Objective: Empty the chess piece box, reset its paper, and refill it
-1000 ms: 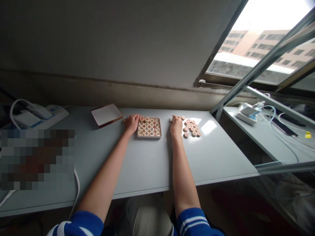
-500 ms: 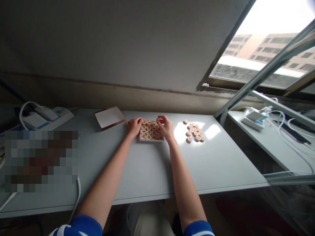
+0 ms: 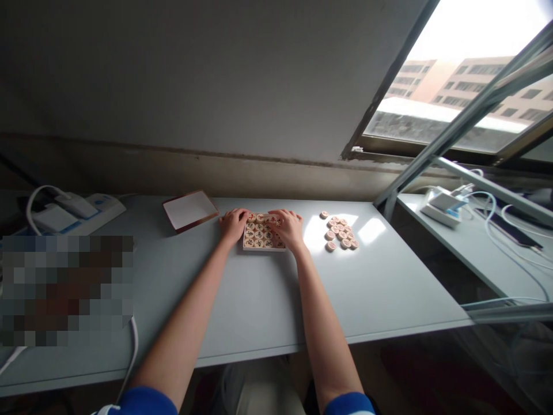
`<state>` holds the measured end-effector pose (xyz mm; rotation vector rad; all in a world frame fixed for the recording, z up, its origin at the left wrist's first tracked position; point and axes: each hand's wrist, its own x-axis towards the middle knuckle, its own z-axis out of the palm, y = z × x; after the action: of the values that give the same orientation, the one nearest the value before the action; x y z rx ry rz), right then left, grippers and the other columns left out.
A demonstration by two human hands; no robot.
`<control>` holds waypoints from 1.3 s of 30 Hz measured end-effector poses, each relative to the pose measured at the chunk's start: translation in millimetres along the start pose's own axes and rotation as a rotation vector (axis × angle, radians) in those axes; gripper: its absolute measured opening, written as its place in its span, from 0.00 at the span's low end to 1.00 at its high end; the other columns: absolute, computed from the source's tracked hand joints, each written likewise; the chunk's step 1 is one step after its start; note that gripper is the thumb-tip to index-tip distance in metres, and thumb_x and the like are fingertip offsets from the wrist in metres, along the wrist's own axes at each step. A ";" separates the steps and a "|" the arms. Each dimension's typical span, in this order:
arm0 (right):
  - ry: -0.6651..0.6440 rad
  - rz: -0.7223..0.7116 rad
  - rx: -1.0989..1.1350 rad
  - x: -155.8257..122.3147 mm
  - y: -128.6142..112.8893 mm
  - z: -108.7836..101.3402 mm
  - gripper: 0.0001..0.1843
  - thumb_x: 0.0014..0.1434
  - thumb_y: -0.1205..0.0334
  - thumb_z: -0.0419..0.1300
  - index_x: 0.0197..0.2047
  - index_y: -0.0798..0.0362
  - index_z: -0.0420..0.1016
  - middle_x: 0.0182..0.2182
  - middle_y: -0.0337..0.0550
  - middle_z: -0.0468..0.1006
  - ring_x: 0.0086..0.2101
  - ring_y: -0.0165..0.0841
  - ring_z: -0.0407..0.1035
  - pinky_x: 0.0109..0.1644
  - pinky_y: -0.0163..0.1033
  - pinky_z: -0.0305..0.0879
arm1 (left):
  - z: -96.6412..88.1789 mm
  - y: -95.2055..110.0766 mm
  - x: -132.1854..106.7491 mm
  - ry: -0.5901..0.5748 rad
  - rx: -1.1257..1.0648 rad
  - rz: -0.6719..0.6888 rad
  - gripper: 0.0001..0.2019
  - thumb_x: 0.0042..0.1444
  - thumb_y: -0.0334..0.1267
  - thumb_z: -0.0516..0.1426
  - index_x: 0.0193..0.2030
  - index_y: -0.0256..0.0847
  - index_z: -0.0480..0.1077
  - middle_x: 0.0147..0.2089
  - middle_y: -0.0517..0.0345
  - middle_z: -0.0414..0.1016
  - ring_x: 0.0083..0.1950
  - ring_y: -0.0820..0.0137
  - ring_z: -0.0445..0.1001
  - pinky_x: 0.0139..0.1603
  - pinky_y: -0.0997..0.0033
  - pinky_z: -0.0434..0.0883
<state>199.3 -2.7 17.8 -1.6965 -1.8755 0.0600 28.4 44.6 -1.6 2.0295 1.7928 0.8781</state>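
A small square box (image 3: 259, 248) holds several round wooden chess pieces (image 3: 258, 230) laid in rows. My left hand (image 3: 232, 223) rests against the box's left side with its fingers curled on the edge. My right hand (image 3: 288, 227) lies over the box's right part, fingers spread flat on the pieces there. A loose heap of several more wooden pieces (image 3: 340, 233) lies on the table (image 3: 259, 300) to the right of my right hand, partly in a patch of sunlight.
The box's lid (image 3: 190, 210) lies upside down at the back left. A power strip with a plug and cable (image 3: 73, 208) sits far left. An open window frame (image 3: 436, 150) and a second shelf with chargers and cables (image 3: 449, 204) stand on the right.
My right hand went from the loose heap to the box, carrying a piece, and now lies flat on the box's right side. My left hand stayed at the box's left edge.
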 end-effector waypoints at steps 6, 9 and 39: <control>0.034 0.037 -0.102 -1.8 5.3 -7.9 0.16 0.54 0.53 0.55 0.46 0.46 0.67 0.40 0.42 0.72 0.43 0.38 0.60 0.49 0.45 0.46 | -0.2 -0.5 -0.1 -0.004 0.009 -0.001 0.12 0.56 0.42 0.47 0.38 0.46 0.71 0.43 0.58 0.74 0.46 0.65 0.66 0.44 0.66 0.58; -0.028 0.020 -0.027 -2.5 6.7 -10.0 0.19 0.54 0.55 0.54 0.50 0.47 0.62 0.36 0.40 0.74 0.41 0.37 0.62 0.48 0.44 0.47 | 0.9 -1.4 0.6 0.001 0.007 0.005 0.12 0.56 0.42 0.47 0.38 0.46 0.71 0.43 0.58 0.73 0.46 0.65 0.66 0.44 0.66 0.58; -0.038 -0.083 -0.275 -4.0 -3.5 -7.9 0.11 0.58 0.59 0.51 0.35 0.48 0.74 0.40 0.47 0.69 0.40 0.39 0.58 0.41 0.44 0.49 | 0.3 2.3 -3.3 0.021 0.046 0.003 0.12 0.57 0.41 0.47 0.37 0.46 0.71 0.42 0.59 0.73 0.46 0.67 0.67 0.44 0.67 0.58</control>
<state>199.7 -9.8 24.2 -1.8033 -2.0563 -0.2095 30.3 41.0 -1.3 2.0588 1.8382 0.8692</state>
